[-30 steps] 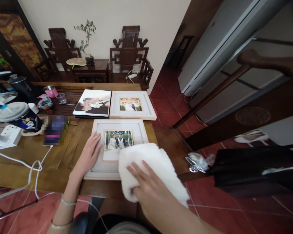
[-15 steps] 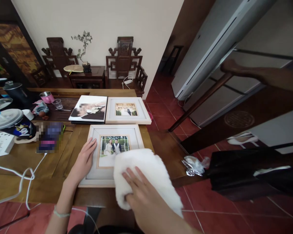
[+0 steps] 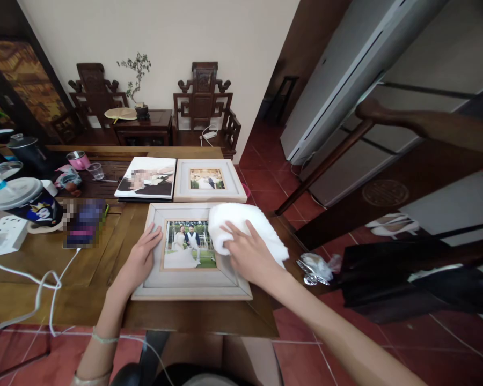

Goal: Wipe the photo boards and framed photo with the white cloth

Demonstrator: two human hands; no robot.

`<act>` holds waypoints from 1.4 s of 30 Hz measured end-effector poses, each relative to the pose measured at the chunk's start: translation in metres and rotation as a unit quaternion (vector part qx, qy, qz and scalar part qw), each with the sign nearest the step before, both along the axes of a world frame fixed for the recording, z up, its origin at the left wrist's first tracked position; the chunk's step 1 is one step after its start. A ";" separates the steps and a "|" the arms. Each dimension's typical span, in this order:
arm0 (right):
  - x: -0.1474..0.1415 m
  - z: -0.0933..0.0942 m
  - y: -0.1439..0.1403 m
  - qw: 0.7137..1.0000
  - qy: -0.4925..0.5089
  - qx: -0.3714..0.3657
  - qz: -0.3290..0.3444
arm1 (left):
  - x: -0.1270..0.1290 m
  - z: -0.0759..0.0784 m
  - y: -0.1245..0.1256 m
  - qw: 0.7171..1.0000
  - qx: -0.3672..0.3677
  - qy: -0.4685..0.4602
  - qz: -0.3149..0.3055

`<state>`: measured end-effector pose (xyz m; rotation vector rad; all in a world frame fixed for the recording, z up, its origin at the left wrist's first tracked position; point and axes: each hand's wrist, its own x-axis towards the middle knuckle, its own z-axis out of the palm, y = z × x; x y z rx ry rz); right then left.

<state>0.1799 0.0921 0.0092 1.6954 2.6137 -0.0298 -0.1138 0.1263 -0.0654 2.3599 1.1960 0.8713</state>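
Note:
A light wooden picture frame (image 3: 193, 292) with a photo of two people outdoors lies face up on the wooden table, near its front edge. My left hand (image 3: 141, 252) rests on the frame's left border, its fingers stretched out flat. My right hand (image 3: 247, 249) grips a bunched white towel (image 3: 261, 225) and presses it against the right border. The towel covers the frame's upper right corner and overhangs the table on the right. Behind lie a second wooden frame (image 3: 237, 187) and a photo album (image 3: 161, 187) with people on its cover.
Left on the table (image 3: 84, 300) are a phone (image 3: 86, 225) with a white cable, a lidded cup (image 3: 36, 206), a power strip (image 3: 8, 236), a pink mug (image 3: 78, 160) and a clear cup (image 3: 95, 171). A wooden chair (image 3: 346, 209) stands close on the right, with crumpled plastic (image 3: 316, 268) beside the table.
My right hand has moved the towel up and away from me, from the frame's lower right part to its upper right. My left hand has stayed on the left border.

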 end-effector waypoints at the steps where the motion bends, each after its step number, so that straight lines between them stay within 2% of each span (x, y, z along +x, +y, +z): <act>1: -0.002 -0.002 0.007 1.000 -0.005 0.012 0.000 | -0.001 -0.001 0.001 1.000 0.000 -0.001 0.003; 4: -0.007 -0.004 0.005 1.000 -0.010 0.012 0.005 | -0.002 -0.006 0.003 1.000 0.001 -0.003 0.017; 9: -0.004 0.012 -0.049 0.995 0.024 -0.069 0.063 | -0.004 -0.008 0.001 1.000 0.005 -0.005 0.019; 12: 0.001 0.024 -0.062 0.994 0.062 -0.054 0.072 | -0.005 -0.006 -0.001 1.000 0.012 -0.020 0.005; 15: -0.012 0.025 -0.039 0.992 0.107 0.040 0.060 | -0.005 -0.004 -0.001 1.000 0.012 -0.029 -0.004; 17: -0.034 0.020 -0.009 0.983 0.132 0.093 0.086 | -0.005 -0.003 0.000 1.000 0.005 -0.029 -0.006; 20: -0.078 0.007 0.037 0.972 0.116 0.151 0.135 | -0.005 -0.003 0.002 0.999 0.001 -0.032 0.001; 23: -0.110 -0.005 0.067 0.980 0.046 0.112 0.156 | -0.005 -0.003 0.001 1.000 -0.002 -0.028 0.013; 25: -0.114 -0.008 0.076 0.986 0.007 0.072 0.150 | -0.005 -0.001 0.000 1.000 -0.009 -0.025 0.013; 29: -0.094 -0.004 0.073 0.992 -0.017 0.039 0.120 | -0.002 0.004 -0.003 0.999 -0.021 -0.028 0.003; 37: -0.015 0.016 0.056 0.998 -0.062 0.003 0.017 | 0.002 0.005 -0.007 0.998 -0.034 -0.041 0.014; 42: 0.004 0.012 0.028 0.997 -0.063 -0.004 0.034 | 0.004 0.005 -0.007 0.999 -0.025 -0.017 0.027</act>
